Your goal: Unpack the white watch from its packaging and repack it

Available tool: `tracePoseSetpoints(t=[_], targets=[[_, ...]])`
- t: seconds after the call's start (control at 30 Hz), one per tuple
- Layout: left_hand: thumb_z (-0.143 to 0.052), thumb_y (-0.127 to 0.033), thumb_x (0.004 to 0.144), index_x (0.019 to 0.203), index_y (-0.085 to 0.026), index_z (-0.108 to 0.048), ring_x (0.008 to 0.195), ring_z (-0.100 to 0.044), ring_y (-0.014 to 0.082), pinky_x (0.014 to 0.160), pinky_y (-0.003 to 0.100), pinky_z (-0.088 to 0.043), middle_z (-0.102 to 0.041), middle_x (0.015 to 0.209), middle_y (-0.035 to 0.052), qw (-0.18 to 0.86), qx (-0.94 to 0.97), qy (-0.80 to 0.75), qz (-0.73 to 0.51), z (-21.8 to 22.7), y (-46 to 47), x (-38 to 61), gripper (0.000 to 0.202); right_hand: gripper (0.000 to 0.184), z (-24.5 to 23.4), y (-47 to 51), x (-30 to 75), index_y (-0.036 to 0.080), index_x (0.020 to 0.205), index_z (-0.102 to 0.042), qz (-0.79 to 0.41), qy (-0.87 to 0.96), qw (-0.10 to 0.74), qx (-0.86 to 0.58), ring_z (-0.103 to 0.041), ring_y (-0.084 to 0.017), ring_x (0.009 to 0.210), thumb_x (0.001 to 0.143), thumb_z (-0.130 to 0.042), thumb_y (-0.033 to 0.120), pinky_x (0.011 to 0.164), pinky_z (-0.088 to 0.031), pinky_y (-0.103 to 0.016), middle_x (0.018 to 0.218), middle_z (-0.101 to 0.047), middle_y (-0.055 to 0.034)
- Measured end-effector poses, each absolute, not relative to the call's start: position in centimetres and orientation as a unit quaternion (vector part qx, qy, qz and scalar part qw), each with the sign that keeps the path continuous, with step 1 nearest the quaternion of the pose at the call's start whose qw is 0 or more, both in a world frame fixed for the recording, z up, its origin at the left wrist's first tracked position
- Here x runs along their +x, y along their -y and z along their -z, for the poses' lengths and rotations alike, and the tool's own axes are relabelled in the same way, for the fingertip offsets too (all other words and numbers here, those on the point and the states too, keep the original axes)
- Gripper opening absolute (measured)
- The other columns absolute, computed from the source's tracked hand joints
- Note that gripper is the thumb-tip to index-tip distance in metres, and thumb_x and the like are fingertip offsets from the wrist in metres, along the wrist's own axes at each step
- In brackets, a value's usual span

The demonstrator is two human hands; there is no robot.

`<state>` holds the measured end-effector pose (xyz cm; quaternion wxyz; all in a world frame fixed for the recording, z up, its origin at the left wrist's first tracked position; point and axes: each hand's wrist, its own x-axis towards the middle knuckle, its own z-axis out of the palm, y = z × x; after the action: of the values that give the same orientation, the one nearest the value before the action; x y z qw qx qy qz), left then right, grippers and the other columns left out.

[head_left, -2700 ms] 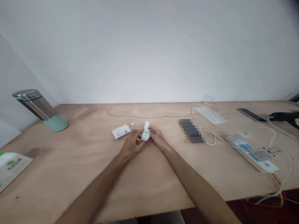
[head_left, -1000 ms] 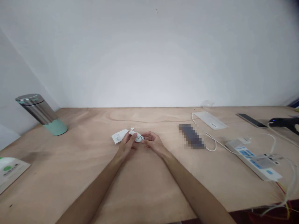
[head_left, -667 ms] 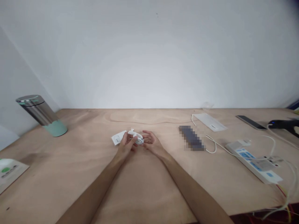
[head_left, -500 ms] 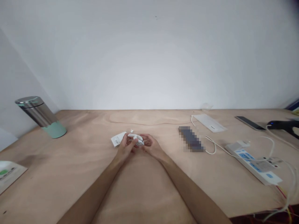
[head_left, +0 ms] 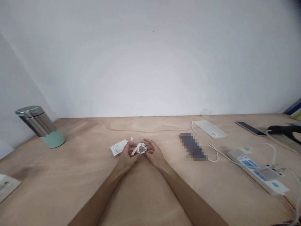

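Note:
A small white watch (head_left: pixel 141 148), its strap curved into a loop with one end sticking out to the left, is between my hands just above the wooden table. My left hand (head_left: pixel 127 157) pinches the strap end on the left. On the other side, my right hand (head_left: pixel 155 154) grips the rim of the loop with thumb and fingertips, its index finger raised. Beside my left hand lies a white card or packet (head_left: pixel 118 148) with printed marks, partly covered by the fingers. A tiny crumpled clear piece (head_left: pixel 132 138) sits just behind it.
On the left stand a steel and mint flask (head_left: pixel 41 127) and a printed sheet (head_left: pixel 8 186). To the right lie a blurred-out dark phone (head_left: pixel 192 146), a translucent sleeve (head_left: pixel 210 128), another phone (head_left: pixel 250 128), a white power strip (head_left: pixel 258 172) with cables and a black object (head_left: pixel 283 130).
The watch has been turned, so its loop now opens toward me and the strap end points down-left. My right index finger has lifted. The whole view has shifted slightly.

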<state>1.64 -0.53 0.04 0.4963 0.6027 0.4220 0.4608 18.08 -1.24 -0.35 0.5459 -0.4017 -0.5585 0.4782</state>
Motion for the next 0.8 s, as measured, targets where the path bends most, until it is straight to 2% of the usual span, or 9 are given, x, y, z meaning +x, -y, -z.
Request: tracePoseSetpoints(t=[0.13, 0.27, 0.37, 0.47, 0.63, 0.8], targets=[[-0.066, -0.03, 0.068, 0.096, -0.022, -0.042, 0.082, -0.061, 0.016, 0.059, 0.023, -0.05, -0.056, 0.099, 0.0013, 0.468, 0.628, -0.427, -0.452, 0.2, 0.6, 1.6, 0.038, 0.041, 0.5, 1.2, 18.3, 0.022, 0.112, -0.06, -0.45, 0.59, 0.512, -0.433, -0.066, -0.02, 0.09, 0.072, -0.065, 0.024, 0.077, -0.053, -0.033, 0.104, -0.068, -0.006], [-0.063, -0.025, 0.071, 0.109, -0.023, -0.042, 0.09, -0.061, 0.0174, 0.069, 0.027, -0.052, -0.057, 0.108, 0.0041, 0.466, 0.645, -0.412, -0.444, -0.4, 1.0, 1.6, 0.043, 0.041, 0.7, 1.2, 18.2, 0.024, 0.111, -0.061, -0.42, 0.611, 0.512, -0.434, -0.064, -0.02, 0.095, 0.071, -0.065, 0.02, 0.079, -0.053, -0.033, 0.107, -0.066, -0.0059], [-0.06, -0.023, 0.073, 0.115, -0.023, -0.046, 0.098, -0.061, 0.0193, 0.078, 0.031, -0.051, -0.058, 0.113, 0.0058, 0.471, 0.661, -0.391, -0.434, -0.9, 1.1, 1.6, 0.045, 0.043, 0.8, 1.1, 18.2, 0.024, 0.112, -0.059, -0.427, 0.6, 0.513, -0.442, -0.064, -0.019, 0.089, 0.07, -0.065, 0.02, 0.076, -0.053, -0.032, 0.106, -0.065, -0.0056], [-0.059, -0.023, 0.074, 0.114, -0.022, -0.051, 0.104, -0.059, 0.0214, 0.084, 0.032, -0.05, -0.06, 0.113, 0.0056, 0.459, 0.676, -0.381, -0.433, -1.2, 1.1, 1.6, 0.041, 0.042, 0.7, 1.1, 18.2, 0.023, 0.109, -0.06, -0.426, 0.587, 0.511, -0.46, -0.062, -0.017, 0.08, 0.068, -0.068, 0.02, 0.07, -0.052, -0.03, 0.102, -0.066, -0.0048], [-0.06, -0.027, 0.076, 0.11, -0.022, -0.055, 0.1, -0.059, 0.0226, 0.084, 0.033, -0.049, -0.063, 0.106, 0.0048, 0.442, 0.675, -0.399, -0.435, -1.7, 1.3, 1.7, 0.034, 0.034, 0.3, 1.4, 18.1, 0.022, 0.099, -0.061, -0.4, 0.596, 0.514, -0.469, -0.06, -0.015, 0.075, 0.067, -0.072, 0.024, 0.066, -0.047, -0.026, 0.09, -0.066, -0.0014], [-0.063, -0.031, 0.076, 0.105, -0.021, -0.057, 0.099, -0.059, 0.0219, 0.086, 0.033, -0.049, -0.063, 0.104, 0.0049, 0.426, 0.67, -0.403, -0.456, -1.7, 1.3, 1.6, 0.031, 0.019, 0.1, 1.6, 17.9, 0.021, 0.079, -0.058, -0.386, 0.583, 0.515, -0.495, -0.052, -0.013, 0.057, 0.07, -0.07, 0.032, 0.053, -0.04, -0.024, 0.068, -0.06, 0.0022]])
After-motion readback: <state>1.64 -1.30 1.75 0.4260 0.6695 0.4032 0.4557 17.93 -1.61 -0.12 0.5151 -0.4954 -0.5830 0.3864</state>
